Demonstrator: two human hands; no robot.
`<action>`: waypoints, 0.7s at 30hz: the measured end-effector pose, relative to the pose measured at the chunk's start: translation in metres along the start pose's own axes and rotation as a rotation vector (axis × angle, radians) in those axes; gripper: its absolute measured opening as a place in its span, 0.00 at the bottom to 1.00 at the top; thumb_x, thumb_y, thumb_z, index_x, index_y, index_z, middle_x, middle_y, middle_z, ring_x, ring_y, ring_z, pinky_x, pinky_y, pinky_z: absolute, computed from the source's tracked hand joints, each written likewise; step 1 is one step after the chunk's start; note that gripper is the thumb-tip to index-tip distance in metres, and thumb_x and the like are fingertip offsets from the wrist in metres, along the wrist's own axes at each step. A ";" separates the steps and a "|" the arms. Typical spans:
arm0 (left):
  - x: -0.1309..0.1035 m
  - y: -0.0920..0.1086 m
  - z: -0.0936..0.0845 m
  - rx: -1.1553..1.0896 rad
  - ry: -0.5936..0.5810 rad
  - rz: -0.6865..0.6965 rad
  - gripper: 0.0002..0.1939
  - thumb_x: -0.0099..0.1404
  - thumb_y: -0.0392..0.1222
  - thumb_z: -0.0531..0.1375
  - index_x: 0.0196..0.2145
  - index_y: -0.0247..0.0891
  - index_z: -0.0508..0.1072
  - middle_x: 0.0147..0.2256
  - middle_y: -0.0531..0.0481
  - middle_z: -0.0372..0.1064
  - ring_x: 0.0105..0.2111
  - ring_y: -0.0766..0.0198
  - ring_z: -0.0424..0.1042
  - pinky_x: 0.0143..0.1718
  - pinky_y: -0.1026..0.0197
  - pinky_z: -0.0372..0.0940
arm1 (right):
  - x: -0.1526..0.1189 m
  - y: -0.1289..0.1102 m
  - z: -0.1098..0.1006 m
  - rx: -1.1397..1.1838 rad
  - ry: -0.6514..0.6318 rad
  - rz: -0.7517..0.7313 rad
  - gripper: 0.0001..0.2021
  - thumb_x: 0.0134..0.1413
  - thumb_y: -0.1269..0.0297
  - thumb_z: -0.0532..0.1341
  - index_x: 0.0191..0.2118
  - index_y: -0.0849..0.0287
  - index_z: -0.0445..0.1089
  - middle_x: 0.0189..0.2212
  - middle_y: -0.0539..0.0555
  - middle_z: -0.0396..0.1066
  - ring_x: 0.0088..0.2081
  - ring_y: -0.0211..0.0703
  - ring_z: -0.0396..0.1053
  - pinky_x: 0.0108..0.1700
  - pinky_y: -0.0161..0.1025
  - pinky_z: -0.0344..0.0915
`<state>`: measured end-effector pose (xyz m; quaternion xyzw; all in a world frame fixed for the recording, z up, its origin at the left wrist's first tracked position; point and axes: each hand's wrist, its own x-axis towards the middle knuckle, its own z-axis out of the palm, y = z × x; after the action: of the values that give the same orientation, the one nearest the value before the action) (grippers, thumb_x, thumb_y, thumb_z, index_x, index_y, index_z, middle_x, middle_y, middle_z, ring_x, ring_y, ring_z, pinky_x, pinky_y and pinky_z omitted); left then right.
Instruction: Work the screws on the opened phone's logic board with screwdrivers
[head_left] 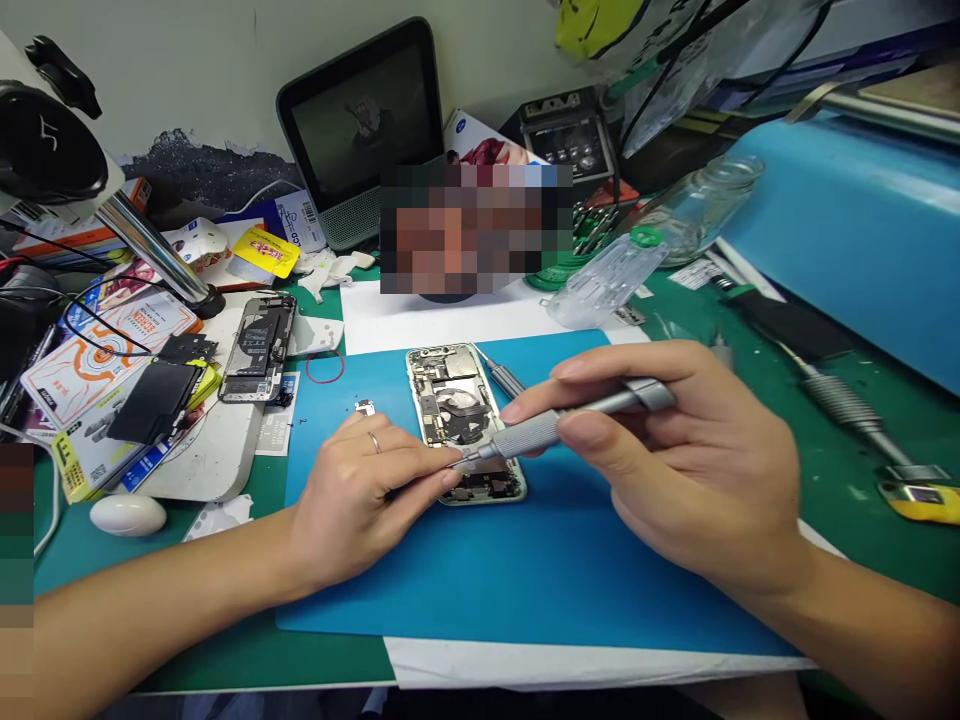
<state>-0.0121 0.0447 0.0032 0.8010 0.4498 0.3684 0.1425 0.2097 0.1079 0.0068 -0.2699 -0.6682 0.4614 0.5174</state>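
Observation:
An opened phone (463, 403) with its inner parts bare lies on the blue mat (570, 590). In my right hand (690, 460) is a grey metal screwdriver (527, 434), held at a slant between fingers and thumb. Its tip points down and left, over the lower part of the phone. My left hand (349, 490) wears a ring and reaches over the phone's left side, thumb and forefinger pinched at the screwdriver's tip. Whatever lies between those fingertips is too small to make out. A second screwdriver (505, 378) lies along the phone's upper right edge.
Another opened phone (259, 345) rests on a white board (225, 475) at left, among boxes. A red rubber band (325, 367) and a small metal part (365, 408) lie near my left hand. Behind stand a screen device (360, 125), a clear bottle (604, 285) and a glass jar (705, 205).

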 end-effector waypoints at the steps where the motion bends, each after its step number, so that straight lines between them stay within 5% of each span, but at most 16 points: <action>1: 0.000 0.000 0.000 0.000 -0.004 0.001 0.08 0.76 0.39 0.61 0.44 0.37 0.81 0.33 0.49 0.81 0.31 0.62 0.76 0.35 0.57 0.64 | 0.000 0.000 0.000 -0.005 0.001 -0.004 0.07 0.65 0.62 0.66 0.48 0.46 0.73 0.36 0.49 0.81 0.34 0.42 0.82 0.32 0.34 0.81; 21: -0.001 0.000 0.000 -0.009 -0.019 0.007 0.08 0.76 0.39 0.61 0.44 0.36 0.80 0.33 0.49 0.81 0.31 0.62 0.75 0.34 0.56 0.61 | 0.001 -0.001 0.000 -0.026 -0.007 -0.002 0.08 0.65 0.62 0.67 0.48 0.46 0.74 0.36 0.48 0.81 0.35 0.40 0.82 0.34 0.32 0.80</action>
<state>-0.0124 0.0443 0.0029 0.8054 0.4441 0.3631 0.1493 0.2098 0.1085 0.0076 -0.2741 -0.6763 0.4532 0.5119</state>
